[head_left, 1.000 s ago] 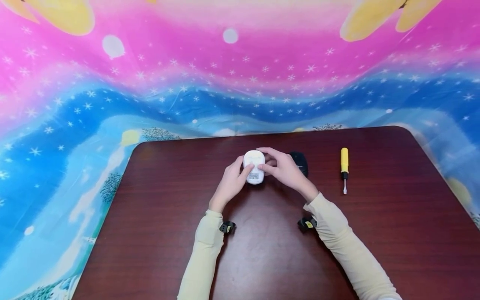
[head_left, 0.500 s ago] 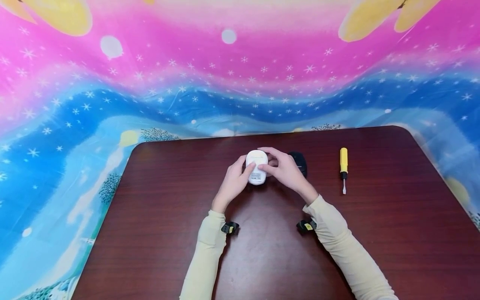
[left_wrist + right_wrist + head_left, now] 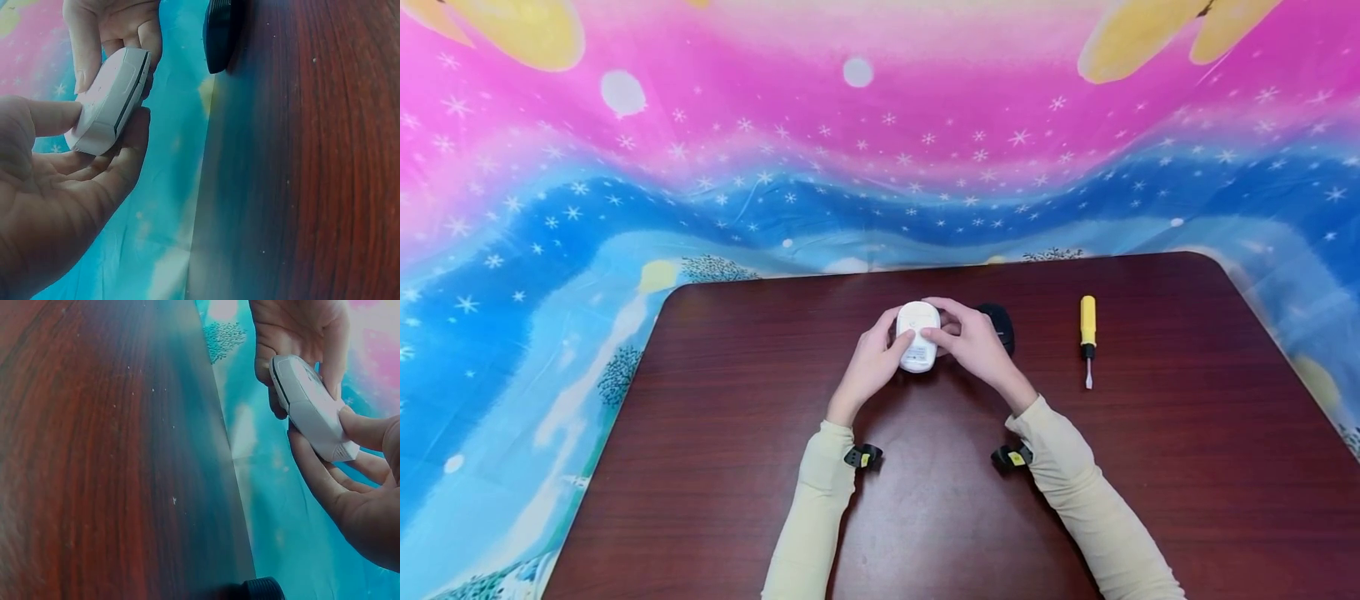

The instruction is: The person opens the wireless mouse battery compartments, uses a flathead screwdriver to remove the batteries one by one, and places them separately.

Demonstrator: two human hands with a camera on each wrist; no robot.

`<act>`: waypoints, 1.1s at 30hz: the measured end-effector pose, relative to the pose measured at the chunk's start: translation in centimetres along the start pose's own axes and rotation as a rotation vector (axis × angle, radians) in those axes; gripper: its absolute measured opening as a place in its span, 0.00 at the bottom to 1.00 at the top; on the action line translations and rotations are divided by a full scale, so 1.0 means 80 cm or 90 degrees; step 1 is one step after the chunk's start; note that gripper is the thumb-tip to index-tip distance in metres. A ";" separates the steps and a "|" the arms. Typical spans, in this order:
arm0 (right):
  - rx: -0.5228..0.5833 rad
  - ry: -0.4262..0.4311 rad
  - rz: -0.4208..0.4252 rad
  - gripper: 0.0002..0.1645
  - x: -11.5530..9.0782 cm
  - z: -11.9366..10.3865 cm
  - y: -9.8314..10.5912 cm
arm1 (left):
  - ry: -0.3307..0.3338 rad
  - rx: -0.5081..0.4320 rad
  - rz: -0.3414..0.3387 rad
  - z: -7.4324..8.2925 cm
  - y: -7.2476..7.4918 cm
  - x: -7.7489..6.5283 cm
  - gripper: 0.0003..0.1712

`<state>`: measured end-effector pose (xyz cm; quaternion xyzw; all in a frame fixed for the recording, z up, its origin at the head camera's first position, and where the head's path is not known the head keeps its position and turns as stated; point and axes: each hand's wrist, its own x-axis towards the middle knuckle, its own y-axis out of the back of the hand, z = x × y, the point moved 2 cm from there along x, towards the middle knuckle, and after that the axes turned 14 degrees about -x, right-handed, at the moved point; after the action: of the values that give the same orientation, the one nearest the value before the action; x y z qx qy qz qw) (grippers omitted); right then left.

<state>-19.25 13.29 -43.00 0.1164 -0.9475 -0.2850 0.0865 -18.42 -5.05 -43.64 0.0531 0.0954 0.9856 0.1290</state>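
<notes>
White rounded plastic device (image 3: 919,347) held above the wood-grain table (image 3: 737,417), labelled face toward the head camera; left hand (image 3: 871,357) and right hand (image 3: 976,343) each grip one side, thumbs on that face; black rounded object (image 3: 1002,327), partly hidden, behind the right hand; yellow-handled flat-blade screwdriver (image 3: 1088,329) farther right, blade toward the person

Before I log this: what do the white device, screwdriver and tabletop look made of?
White device: probably hard plastic, smooth satin; crisp molded-looking edges and seam.
Screwdriver: handle likely plastic, solid yellow; shaft likely metal, silvery.
Tabletop: wood or wood-look laminate, semi-gloss; streaky grain, light reflecting. Can't tell which.
</notes>
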 end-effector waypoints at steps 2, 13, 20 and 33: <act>-0.009 -0.003 0.000 0.28 -0.001 0.000 0.000 | 0.003 -0.001 -0.001 0.000 0.000 0.000 0.25; -0.033 -0.008 -0.015 0.27 -0.003 -0.001 -0.001 | 0.005 -0.014 -0.006 -0.003 -0.001 -0.001 0.24; -0.062 -0.003 -0.016 0.27 -0.002 0.001 -0.006 | 0.009 0.002 -0.007 -0.003 0.000 -0.001 0.23; -0.062 0.002 0.057 0.24 -0.001 0.001 -0.011 | 0.009 0.000 -0.005 -0.002 0.002 0.001 0.21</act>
<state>-19.08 12.65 -43.58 0.0697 -0.9365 -0.3267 0.1064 -18.53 -5.25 -43.75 0.0461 0.0967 0.9854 0.1323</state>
